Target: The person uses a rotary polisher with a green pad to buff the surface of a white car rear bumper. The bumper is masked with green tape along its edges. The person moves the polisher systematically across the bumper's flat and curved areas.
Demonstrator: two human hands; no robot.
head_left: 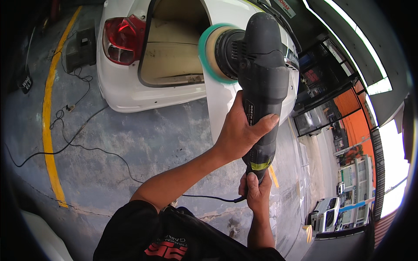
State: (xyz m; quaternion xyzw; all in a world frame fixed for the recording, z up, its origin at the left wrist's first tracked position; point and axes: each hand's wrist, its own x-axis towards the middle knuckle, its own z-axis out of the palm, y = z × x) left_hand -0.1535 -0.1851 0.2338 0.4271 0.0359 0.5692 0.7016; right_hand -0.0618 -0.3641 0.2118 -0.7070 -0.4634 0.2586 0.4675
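Note:
A black power polisher (263, 74) with a band of yellow-green tape near its rear end is held up in both hands. Its round pad (207, 54), green-rimmed with a tan backing, faces a white car's raised tailgate (219, 104); whether the pad touches the panel cannot be told. My left hand (241, 130) is closed round the polisher's middle body, thumb across the top. Lower down, my right hand (256, 189) grips the rear end, where a black power cord (213, 198) comes out.
The white car (152, 99) has its rear opening uncovered beside a red tail light (124, 40). Cords (98, 149) trail over the grey floor (143, 130), crossing a yellow line (48, 117). A dark case (82, 45) stands at the far left. A white vehicle (324, 215) is outside at right.

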